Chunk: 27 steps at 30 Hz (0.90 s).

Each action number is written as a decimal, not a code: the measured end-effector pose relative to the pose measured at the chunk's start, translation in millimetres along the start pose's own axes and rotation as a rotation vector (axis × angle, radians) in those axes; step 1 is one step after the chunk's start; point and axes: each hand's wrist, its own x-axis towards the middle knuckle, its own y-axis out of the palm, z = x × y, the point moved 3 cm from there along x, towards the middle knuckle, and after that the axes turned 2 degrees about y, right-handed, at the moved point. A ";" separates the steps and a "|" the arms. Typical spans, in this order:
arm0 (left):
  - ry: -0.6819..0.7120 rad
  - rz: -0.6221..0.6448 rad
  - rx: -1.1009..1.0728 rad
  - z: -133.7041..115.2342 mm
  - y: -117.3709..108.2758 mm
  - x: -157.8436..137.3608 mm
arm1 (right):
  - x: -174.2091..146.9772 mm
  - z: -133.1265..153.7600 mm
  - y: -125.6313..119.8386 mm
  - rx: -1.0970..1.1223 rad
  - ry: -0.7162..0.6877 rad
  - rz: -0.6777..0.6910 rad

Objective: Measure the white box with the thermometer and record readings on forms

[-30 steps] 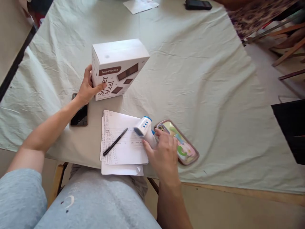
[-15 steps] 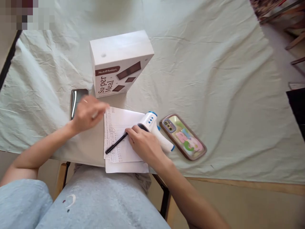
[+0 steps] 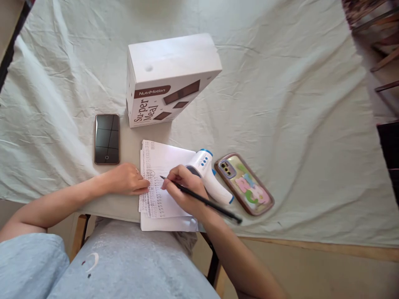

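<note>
My right hand [image 3: 188, 192] holds a black pen [image 3: 215, 204] in a writing grip. The tip points up and left, over or on the top sheet; I cannot tell whether it touches. Small handwritten marks run down the left side of the stacked papers [image 3: 174, 155]. At their left edge rests my left hand [image 3: 128, 179], fingers curled and together, fingertips on the sheet. Just beyond my right hand, a white and blue infrared thermometer [image 3: 213, 185] lies partly on the papers. My right hand hides part of the sheet.
A tall white "Su-per Meal" box [image 3: 174, 58] stands behind the papers. To its lower left lies a dark-screened phone [image 3: 107, 139]. Right of the thermometer is a phone in a cartoon case [image 3: 246, 185]. A wrinkled pale cloth [image 3: 296, 124] covers the table.
My left hand has come down from above the dark phone to the papers' left edge. The pen, lying tilted under my right fingertips before, is now lifted in a writing grip, turned round.
</note>
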 end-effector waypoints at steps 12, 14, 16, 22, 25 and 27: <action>-0.067 -0.048 -0.031 1.1 1.6 -3.1 | 12.1 -11.6 14.2 0.108 0.066 -0.160; -0.090 -0.057 -0.028 0.9 1.9 -3.5 | 11.5 -13.0 15.8 0.041 0.029 -0.199; -0.100 -0.044 -0.030 0.7 2.4 -3.6 | 11.0 -14.6 16.8 -0.007 0.007 -0.233; -0.110 -0.054 -0.043 0.2 1.3 -2.8 | 12.2 -12.8 18.5 -0.054 -0.057 -0.237; -0.116 -0.059 -0.037 0.2 1.4 -2.6 | 13.1 -10.6 18.0 -0.068 -0.077 -0.241; -0.119 -0.061 -0.033 0.2 1.4 -2.6 | 13.1 -9.9 17.3 -0.076 -0.084 -0.238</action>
